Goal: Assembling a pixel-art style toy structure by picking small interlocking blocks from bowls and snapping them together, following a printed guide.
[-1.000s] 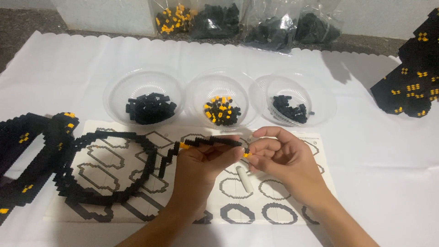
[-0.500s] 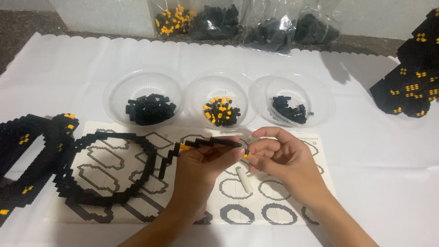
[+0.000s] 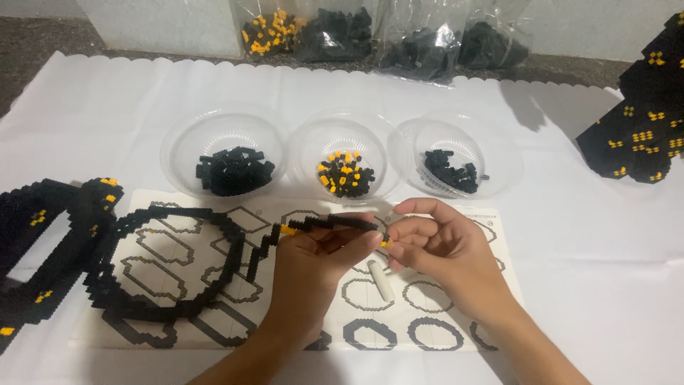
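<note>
My left hand point(image 3: 308, 274) grips a thin curved strip of black bricks with a yellow tip point(image 3: 313, 225), held just above the printed instruction sheet point(image 3: 456, 335). My right hand point(image 3: 442, 249) pinches the strip's right end, where a small yellow brick point(image 3: 385, 243) shows at my fingertips. A large ring of black bricks point(image 3: 171, 264) lies on the sheet to the left of my hands. A small white stick-shaped tool point(image 3: 380, 279) rests on the sheet between my wrists.
Three clear bowls sit beyond the sheet: black bricks point(image 3: 234, 170), black and yellow bricks point(image 3: 344, 172), black bricks point(image 3: 450, 170). A black built piece with yellow dots point(image 3: 43, 249) is at left, another point(image 3: 645, 121) at far right. Plastic bags of bricks point(image 3: 385, 32) line the back.
</note>
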